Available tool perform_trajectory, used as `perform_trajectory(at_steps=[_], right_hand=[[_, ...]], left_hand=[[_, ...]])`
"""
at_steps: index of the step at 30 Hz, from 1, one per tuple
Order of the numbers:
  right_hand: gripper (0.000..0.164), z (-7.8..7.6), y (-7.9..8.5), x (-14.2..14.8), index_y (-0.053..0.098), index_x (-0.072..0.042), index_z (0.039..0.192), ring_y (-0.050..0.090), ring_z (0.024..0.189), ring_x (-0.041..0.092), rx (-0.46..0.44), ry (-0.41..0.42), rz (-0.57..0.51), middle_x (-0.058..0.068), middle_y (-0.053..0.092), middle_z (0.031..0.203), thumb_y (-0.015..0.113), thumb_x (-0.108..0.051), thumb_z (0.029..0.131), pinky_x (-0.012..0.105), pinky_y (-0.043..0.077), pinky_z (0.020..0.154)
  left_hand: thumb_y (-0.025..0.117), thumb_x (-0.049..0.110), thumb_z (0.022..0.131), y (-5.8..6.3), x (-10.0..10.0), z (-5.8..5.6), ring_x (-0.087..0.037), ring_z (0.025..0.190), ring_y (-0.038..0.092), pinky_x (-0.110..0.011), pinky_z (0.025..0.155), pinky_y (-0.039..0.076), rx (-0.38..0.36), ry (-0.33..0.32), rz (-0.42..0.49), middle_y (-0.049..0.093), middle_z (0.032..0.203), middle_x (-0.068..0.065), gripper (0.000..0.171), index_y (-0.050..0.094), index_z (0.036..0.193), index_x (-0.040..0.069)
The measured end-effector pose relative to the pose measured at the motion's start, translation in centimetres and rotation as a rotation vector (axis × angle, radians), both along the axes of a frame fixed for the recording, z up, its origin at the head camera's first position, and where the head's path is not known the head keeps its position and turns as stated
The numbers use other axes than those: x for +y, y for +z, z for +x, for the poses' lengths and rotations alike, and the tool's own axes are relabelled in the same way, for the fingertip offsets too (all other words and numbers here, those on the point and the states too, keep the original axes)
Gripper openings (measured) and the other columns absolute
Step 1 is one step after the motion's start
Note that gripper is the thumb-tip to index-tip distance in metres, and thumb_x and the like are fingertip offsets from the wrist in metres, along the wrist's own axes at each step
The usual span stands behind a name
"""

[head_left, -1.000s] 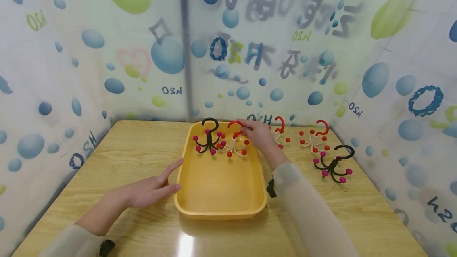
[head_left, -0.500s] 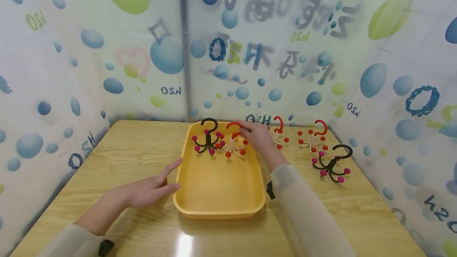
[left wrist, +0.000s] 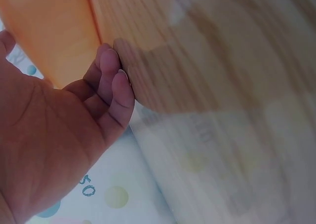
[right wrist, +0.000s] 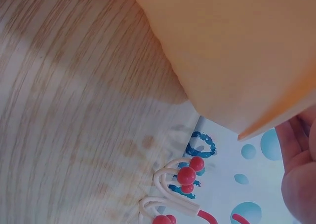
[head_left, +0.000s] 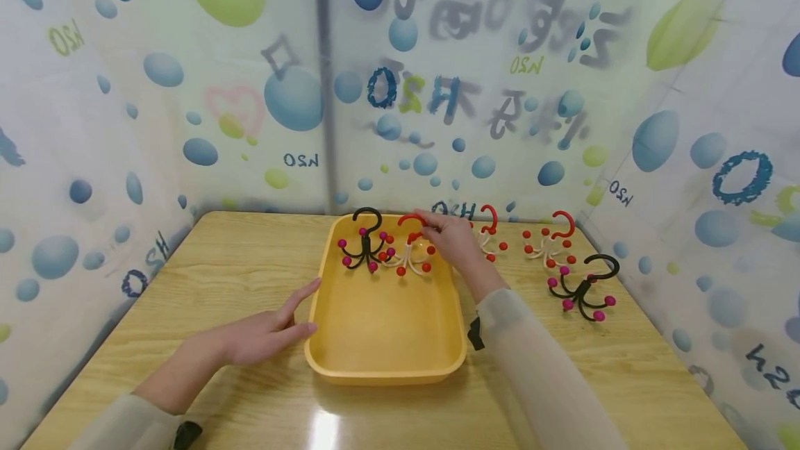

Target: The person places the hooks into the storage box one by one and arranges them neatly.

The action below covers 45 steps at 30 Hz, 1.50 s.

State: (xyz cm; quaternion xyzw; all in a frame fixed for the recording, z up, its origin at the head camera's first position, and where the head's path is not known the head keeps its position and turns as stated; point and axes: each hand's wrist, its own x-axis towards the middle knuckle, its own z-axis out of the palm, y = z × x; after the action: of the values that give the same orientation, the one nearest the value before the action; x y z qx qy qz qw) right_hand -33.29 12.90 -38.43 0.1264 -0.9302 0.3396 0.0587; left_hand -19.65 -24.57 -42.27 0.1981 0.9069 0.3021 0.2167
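Curtained booth of some kind; home or workplace, I cannot tell. Pale printed sheeting (head_left: pixel 400 148) rises behind my bench (head_left: pixel 250 255) at the far edge and runs along both side edges, turning near the far corners. Print: blue and green blobs, mirrored "H2O" lettering, a pink heart (head_left: pixel 234 106). Dark vertical strip (head_left: pixel 324 89) at the back; creases in the right-hand sheet. Bench top light, wood-grained, glossy, glare near the front edge. Yellow tray (head_left: pixel 387 325) and hooked hangers (head_left: pixel 582 289) look like household goods.
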Motion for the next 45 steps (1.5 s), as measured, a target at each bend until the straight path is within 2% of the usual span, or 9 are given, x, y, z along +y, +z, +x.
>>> perform_trajectory(at_steps=[4, 10, 14, 22, 26, 30, 38, 42, 45], right_hand=[[0.055, 0.0, 0.0, 0.4, 0.056, -0.034, 0.162, 0.064, 0.076, 0.022, 0.006, -0.005, 0.018, 0.011, 0.077, 0.138, 0.07, -0.022, 0.11, 0.024, 0.048, 0.061], [0.06, 0.4, 0.3, 1.1, 0.053, -0.032, 0.164, 0.077, 0.112, 0.03, 0.029, -0.004, -0.012, 0.009, 0.074, 0.144, 0.073, -0.025, 0.108, 0.03, 0.064, 0.078], [0.058, 1.6, 1.2, 2.1, 0.056, -0.026, 0.163, 0.079, 0.111, 0.033, 0.06, 0.018, -0.081, 0.012, 0.075, 0.142, 0.073, -0.022, 0.108, 0.037, 0.067, 0.084], [0.048, 5.4, 3.4, 6.0, 0.065, -0.021, 0.155, 0.077, 0.102, 0.031, 0.108, 0.013, -0.131, 0.012, 0.078, 0.134, 0.073, -0.024, 0.108, 0.024, 0.057, 0.063], [0.045, 7.7, 4.2, 9.1, 0.067, -0.02, 0.153, 0.076, 0.103, 0.03, 0.113, -0.007, -0.119, 0.012, 0.078, 0.134, 0.073, -0.024, 0.109, 0.025, 0.062, 0.072], [0.044, 9.6, 4.6, 12.5, 0.068, -0.019, 0.152, 0.077, 0.103, 0.029, 0.173, -0.018, -0.059, 0.013, 0.079, 0.133, 0.072, -0.028, 0.109, 0.021, 0.061, 0.075], [0.043, 11.3, 5.0, 20.3, 0.07, -0.014, 0.149, 0.062, 0.089, -0.017, 0.224, -0.169, -0.017, 0.02, 0.078, 0.132, 0.067, -0.035, 0.112, 0.012, 0.055, 0.07], [0.05, 11.1, 4.6, 24.7, 0.065, -0.014, 0.155, 0.07, 0.107, 0.011, 0.187, -0.27, 0.048, 0.024, 0.071, 0.141, 0.061, -0.042, 0.114, 0.01, 0.049, 0.074], [0.055, 10.9, 4.0, 27.6, 0.058, -0.012, 0.16, 0.063, 0.123, 0.045, 0.13, -0.296, 0.098, 0.03, 0.06, 0.154, 0.055, -0.045, 0.116, 0.031, 0.056, 0.082]], left_hand=[[0.05, 0.058, 0.114, 0.0, 0.0, -0.2, -0.025, 0.114, 0.066, -0.062, 0.111, 0.049, -0.002, 0.004, -0.012, 0.068, 0.11, -0.008, 0.084, -0.003, 0.177, 0.039], [0.05, 0.057, 0.114, -0.2, 0.0, -0.1, -0.036, 0.132, 0.064, -0.068, 0.119, 0.042, -0.005, 0.002, 0.011, 0.069, 0.134, -0.021, 0.084, -0.002, 0.177, 0.04], [0.051, 0.057, 0.114, -0.3, -0.1, 0.0, -0.038, 0.135, 0.063, -0.069, 0.12, 0.041, -0.001, 0.002, 0.018, 0.068, 0.137, -0.023, 0.084, -0.002, 0.177, 0.04], [0.05, 0.058, 0.114, -0.2, -0.1, 0.2, -0.033, 0.124, 0.066, -0.068, 0.116, 0.045, -0.014, 0.022, 0.0, 0.07, 0.127, -0.017, 0.085, -0.002, 0.177, 0.039], [0.05, 0.059, 0.113, -0.2, -0.1, 0.1, -0.032, 0.123, 0.067, -0.067, 0.115, 0.046, -0.008, 0.024, -0.009, 0.071, 0.126, -0.016, 0.085, -0.002, 0.177, 0.039], [0.049, 0.059, 0.114, -0.2, -0.2, 0.2, -0.04, 0.136, 0.063, -0.07, 0.12, 0.041, 0.012, 0.017, -0.004, 0.067, 0.142, -0.027, 0.084, -0.001, 0.177, 0.04], [0.047, 0.06, 0.114, -0.3, -0.3, 0.1, -0.053, 0.149, 0.051, -0.072, 0.125, 0.034, 0.025, 0.005, 0.009, 0.05, 0.16, -0.038, 0.083, -0.002, 0.177, 0.04], [0.047, 0.059, 0.115, -0.3, -0.2, 0.1, -0.052, 0.15, 0.05, -0.072, 0.125, 0.034, 0.018, 0.0, 0.015, 0.05, 0.16, -0.038, 0.083, -0.003, 0.177, 0.039], [0.048, 0.059, 0.114, -0.2, 0.0, 0.1, -0.051, 0.149, 0.051, -0.072, 0.125, 0.034, 0.013, -0.002, 0.017, 0.051, 0.159, -0.037, 0.083, -0.002, 0.177, 0.038]])
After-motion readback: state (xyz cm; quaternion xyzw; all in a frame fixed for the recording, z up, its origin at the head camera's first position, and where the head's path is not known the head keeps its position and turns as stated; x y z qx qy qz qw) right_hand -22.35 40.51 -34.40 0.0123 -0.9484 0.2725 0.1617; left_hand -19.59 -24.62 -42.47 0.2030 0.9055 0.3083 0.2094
